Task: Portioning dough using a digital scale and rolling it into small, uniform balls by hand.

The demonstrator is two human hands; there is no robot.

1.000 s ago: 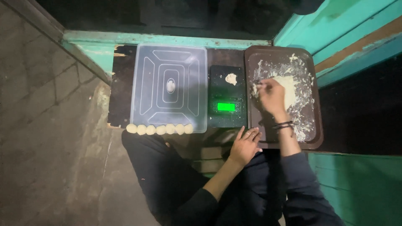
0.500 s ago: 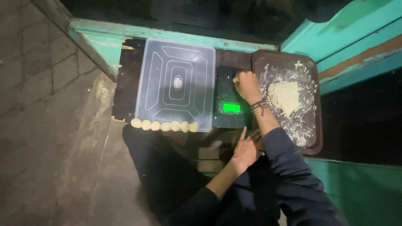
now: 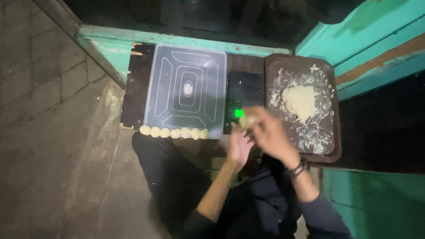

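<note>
My right hand [image 3: 269, 135] holds a small piece of pale dough [image 3: 245, 121] above the near edge of the black digital scale [image 3: 246, 88]. Just below it, my left hand [image 3: 239, 147] lies palm up with its fingers apart, touching the right hand. The scale's green display [image 3: 239, 113] glows beside the dough piece. To the right, a brown tray [image 3: 274, 66] carries a lump of dough [image 3: 299, 102] and floury smears. Several dough balls [image 3: 173, 132] sit in a row along the near edge of a clear plastic lid [image 3: 186, 90].
A dark board [image 3: 135, 88] lies under the lid and scale. Teal painted wood [image 3: 367, 40] frames the right side and the back. A stone floor [image 3: 53, 146] lies to the left. My legs in dark trousers [image 3: 177, 186] are below the board.
My right hand went from the dough on the tray to the scale, then came back toward me with a small dough piece. My left hand rose to meet it.
</note>
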